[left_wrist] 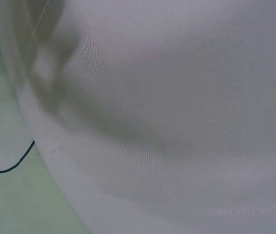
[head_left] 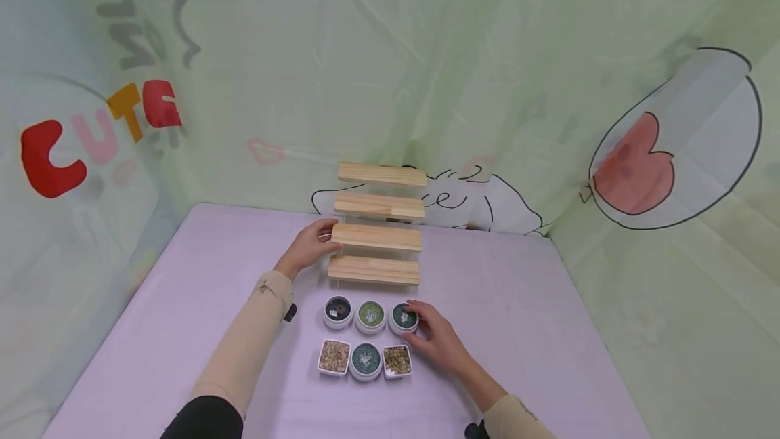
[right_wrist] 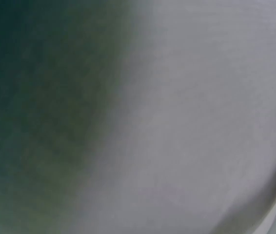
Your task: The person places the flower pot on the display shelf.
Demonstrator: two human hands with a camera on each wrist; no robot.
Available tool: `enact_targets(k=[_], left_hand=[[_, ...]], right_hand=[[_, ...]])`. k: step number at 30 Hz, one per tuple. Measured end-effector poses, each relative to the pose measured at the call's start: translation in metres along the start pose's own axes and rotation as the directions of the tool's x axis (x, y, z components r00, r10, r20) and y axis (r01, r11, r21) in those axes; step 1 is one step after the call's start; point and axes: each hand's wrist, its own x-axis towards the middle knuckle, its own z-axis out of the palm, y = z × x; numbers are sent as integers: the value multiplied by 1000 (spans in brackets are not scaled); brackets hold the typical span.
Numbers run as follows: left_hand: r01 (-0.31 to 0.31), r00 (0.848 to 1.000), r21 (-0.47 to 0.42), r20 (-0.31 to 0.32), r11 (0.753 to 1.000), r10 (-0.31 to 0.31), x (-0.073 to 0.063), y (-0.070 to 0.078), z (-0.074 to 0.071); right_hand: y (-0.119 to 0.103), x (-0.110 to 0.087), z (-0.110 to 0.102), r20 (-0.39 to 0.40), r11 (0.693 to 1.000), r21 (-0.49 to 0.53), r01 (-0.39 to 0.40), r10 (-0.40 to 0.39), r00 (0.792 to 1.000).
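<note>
Now the two hands are apart. The left hand (head_left: 309, 248) grips the left end of a wooden step (head_left: 376, 237) on the four-step stand (head_left: 374, 269). The right hand (head_left: 440, 339) pinches a dark green pot (head_left: 403, 320) in front of the stand. In the same row sit a light green pot (head_left: 371, 316) and a black pot (head_left: 338, 310). Closer in, a round pot (head_left: 366, 360) sits between two square pots (head_left: 334, 356) (head_left: 397, 360). All stand on a pale purple cloth (head_left: 518, 317).

Soft, even light fills the head view, glinting on round jars (head_left: 367, 359); both wrist views are dim, the right one blurred at left.
</note>
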Motion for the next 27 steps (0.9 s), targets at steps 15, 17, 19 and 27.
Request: enact_targets(k=[15, 17, 19, 27], left_hand=[[23, 1000, 23, 5, 999, -23, 1, 1, 0], [20, 1000, 23, 8, 1000, -20, 1, 1, -1], [14, 1000, 21, 10, 1000, -15, 2, 1, -1], [19, 1000, 55, 6, 998, -19, 1, 2, -1]], right_hand=[[-20, 21, -14, -49, 999, 38, 7, -5, 999], [-26, 30, -19, -63, 999, 38, 5, -2, 998], [-32, 40, -25, -79, 999, 52, 1, 3, 997], [-50, 87, -44, -119, 995, 85, -48, 58, 991]])
